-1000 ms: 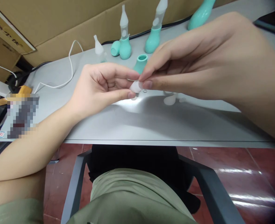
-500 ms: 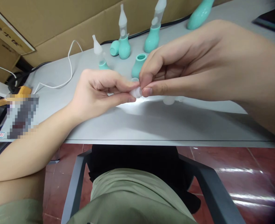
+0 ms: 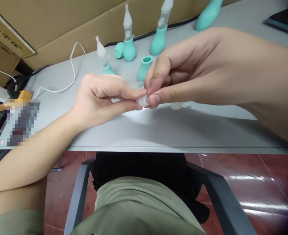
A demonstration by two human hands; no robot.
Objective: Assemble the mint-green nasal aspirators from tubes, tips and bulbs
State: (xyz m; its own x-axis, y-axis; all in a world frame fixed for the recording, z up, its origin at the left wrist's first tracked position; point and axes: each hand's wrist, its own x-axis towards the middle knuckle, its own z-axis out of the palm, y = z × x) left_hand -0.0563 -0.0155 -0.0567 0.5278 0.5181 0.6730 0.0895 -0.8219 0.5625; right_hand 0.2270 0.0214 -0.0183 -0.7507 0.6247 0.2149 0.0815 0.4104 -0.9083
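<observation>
While my left fingers point(image 3: 138, 106) are pinching the white piece point(image 3: 142, 101), my right fingers point(image 3: 155, 99) are pinching its right side.

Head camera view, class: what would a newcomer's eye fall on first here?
At centre, the left hand and right hand pinch a small whitish piece. Just behind is an open-mouthed, rounded teal bulb. Farther back on the grey table, teal bulbs carry clear tubes with pointed white tips.

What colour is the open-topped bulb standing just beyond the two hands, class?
The open-topped bulb is mint green; it shows in the head view.
</observation>
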